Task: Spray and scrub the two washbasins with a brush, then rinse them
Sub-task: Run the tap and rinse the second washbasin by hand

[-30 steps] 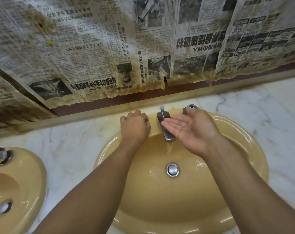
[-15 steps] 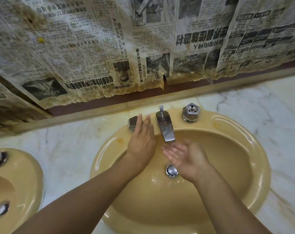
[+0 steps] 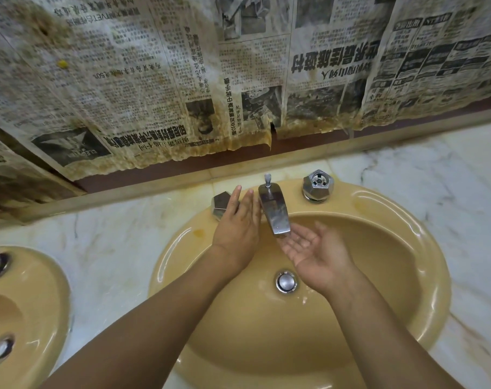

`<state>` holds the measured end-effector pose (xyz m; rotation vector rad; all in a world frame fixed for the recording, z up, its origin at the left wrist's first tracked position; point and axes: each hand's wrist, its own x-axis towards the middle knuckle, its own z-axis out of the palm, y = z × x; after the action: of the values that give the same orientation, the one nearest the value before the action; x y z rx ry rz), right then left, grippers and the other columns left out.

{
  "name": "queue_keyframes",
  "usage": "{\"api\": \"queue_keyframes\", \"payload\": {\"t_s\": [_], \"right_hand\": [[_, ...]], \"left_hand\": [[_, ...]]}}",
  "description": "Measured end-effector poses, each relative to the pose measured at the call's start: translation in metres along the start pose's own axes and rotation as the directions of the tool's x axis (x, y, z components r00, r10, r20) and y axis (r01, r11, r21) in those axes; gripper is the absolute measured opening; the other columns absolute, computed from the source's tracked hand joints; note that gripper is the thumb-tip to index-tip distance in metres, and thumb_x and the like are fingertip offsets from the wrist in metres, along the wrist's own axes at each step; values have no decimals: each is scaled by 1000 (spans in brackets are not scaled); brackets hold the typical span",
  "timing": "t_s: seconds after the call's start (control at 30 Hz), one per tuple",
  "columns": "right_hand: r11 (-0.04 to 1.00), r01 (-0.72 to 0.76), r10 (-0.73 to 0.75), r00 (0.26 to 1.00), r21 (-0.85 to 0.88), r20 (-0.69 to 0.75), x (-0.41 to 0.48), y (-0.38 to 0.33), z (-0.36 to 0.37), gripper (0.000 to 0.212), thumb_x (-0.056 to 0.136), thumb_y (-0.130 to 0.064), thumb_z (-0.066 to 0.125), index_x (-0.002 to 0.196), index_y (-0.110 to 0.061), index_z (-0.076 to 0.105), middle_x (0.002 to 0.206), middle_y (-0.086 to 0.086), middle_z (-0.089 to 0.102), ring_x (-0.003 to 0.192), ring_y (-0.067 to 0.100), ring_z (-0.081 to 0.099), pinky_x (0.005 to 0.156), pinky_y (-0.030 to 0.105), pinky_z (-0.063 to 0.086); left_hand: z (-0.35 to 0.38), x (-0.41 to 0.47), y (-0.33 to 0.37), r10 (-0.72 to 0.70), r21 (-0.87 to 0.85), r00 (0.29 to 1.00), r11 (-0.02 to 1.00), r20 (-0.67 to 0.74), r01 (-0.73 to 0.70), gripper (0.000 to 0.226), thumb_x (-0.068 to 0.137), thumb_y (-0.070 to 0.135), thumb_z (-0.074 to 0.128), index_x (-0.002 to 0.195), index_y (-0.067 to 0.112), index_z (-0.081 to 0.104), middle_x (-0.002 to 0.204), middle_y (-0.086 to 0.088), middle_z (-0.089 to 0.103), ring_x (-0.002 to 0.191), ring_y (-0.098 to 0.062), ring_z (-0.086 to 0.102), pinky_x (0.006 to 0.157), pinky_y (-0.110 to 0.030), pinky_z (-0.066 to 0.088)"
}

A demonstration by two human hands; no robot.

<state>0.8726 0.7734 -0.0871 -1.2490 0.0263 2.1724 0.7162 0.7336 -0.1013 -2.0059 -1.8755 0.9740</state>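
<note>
The nearer washbasin (image 3: 384, 211), tan and oval, is set in the marble counter (image 3: 112, 248) at centre; the second washbasin (image 3: 52, 276) of the same colour sits at the left edge, only partly in view, with its own drain (image 3: 1, 348) visible. At the far rim of the central basin stand a chrome spout (image 3: 275, 213), a faceted left tap handle (image 3: 219, 205) and a matching right tap handle (image 3: 318, 186); the drain plug (image 3: 286, 281) lies at the bottom of the bowl, with droplets near it. The left hand (image 3: 238, 226) lies palm down over the far rim between the left handle and the spout, fingers straight and together, gripping nothing; contact with the handle cannot be determined. The right hand (image 3: 315, 249) is held palm up directly under the spout mouth, fingers relaxed and slightly cupped, holding nothing; it is apart from the left hand. Stained newspaper sheets (image 3: 154, 80) cover the wall beyond the counter, their lower edges ragged and yellowed.
</note>
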Motion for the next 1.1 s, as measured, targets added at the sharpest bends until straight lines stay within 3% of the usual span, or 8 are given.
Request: {"api": "queue_keyframes", "payload": {"t_s": [0.13, 0.23, 0.33, 0.43, 0.53, 0.8, 1.0, 1.1], "right_hand": [[995, -104, 105, 993, 7, -58, -2, 10, -17, 54, 110, -32, 34, 126, 15, 53, 124, 33, 60, 125, 44, 56, 110, 48, 43], [993, -107, 104, 993, 55, 53, -6, 7, 0, 55, 109, -36, 37, 126, 14, 53, 130, 34, 59, 128, 43, 55, 112, 50, 42], [992, -79, 62, 985, 101, 159, -5, 0, 14, 57, 109, -39, 36, 131, 10, 54, 130, 27, 63, 125, 40, 59, 112, 50, 42], [994, -74, 70, 996, 83, 51, -1, 7, -3, 57, 110, -38, 35, 133, 12, 50, 136, 27, 57, 131, 42, 53, 117, 49, 37], [992, -120, 123, 990, 46, -70, 2, 19, -26, 58, 110, -34, 33, 138, 15, 46, 136, 33, 55, 130, 44, 52, 117, 47, 37], [992, -71, 59, 992, 104, 115, 1, 2, 12, 53, 110, -36, 35, 135, 7, 52, 136, 25, 59, 127, 39, 57, 113, 49, 42], [990, -120, 125, 990, 76, -61, 4, 24, -31, 57, 110, -35, 33, 135, 14, 49, 131, 33, 58, 126, 45, 55, 116, 48, 39], [988, -124, 126, 992, 89, -25, 8, 23, -21, 56, 110, -36, 34, 134, 12, 49, 130, 33, 60, 121, 46, 59, 110, 49, 44]], "left_hand": [[1, -8, -10, 63, -45, 997, 997, 53, -60, 69, 107, 30, 23, 159, -6, -5, 169, -27, 3, 159, -35, 0, 120, -68, -9], [-6, 1, -24, 96, -133, 990, 988, 100, -82, 74, 104, 34, 29, 161, 0, -4, 171, -20, 2, 160, -27, -2, 123, -63, -5], [-15, 19, -42, 142, -292, 981, 951, 131, -99, 69, 108, 42, 17, 163, 6, -2, 172, -10, 1, 159, -20, -5, 127, -57, -4], [-11, 23, -51, 168, -324, 980, 938, 102, -127, 65, 110, 43, 17, 164, 11, 2, 173, -5, 1, 159, -18, -2, 128, -51, 2], [-4, 21, -49, 190, -254, 980, 952, 63, -169, 66, 107, 28, 31, 164, 11, 2, 173, -5, 1, 160, -19, 3, 128, -47, 10], [9, 45, -71, 162, -506, 987, 851, -3, -141, 58, 110, 31, 31, 165, 24, 15, 172, 8, 10, 154, -16, 26, 119, -37, 36], [3, 39, -61, 152, -426, 988, 895, 16, -131, 62, 110, 38, 29, 165, 15, 10, 173, -1, 5, 153, -22, 29, 115, -40, 38], [6, 45, -65, 163, -458, 986, 879, 34, -129, 62, 110, 40, 30, 165, 18, 10, 173, 2, 5, 150, -25, 36, 111, -41, 42]]}}
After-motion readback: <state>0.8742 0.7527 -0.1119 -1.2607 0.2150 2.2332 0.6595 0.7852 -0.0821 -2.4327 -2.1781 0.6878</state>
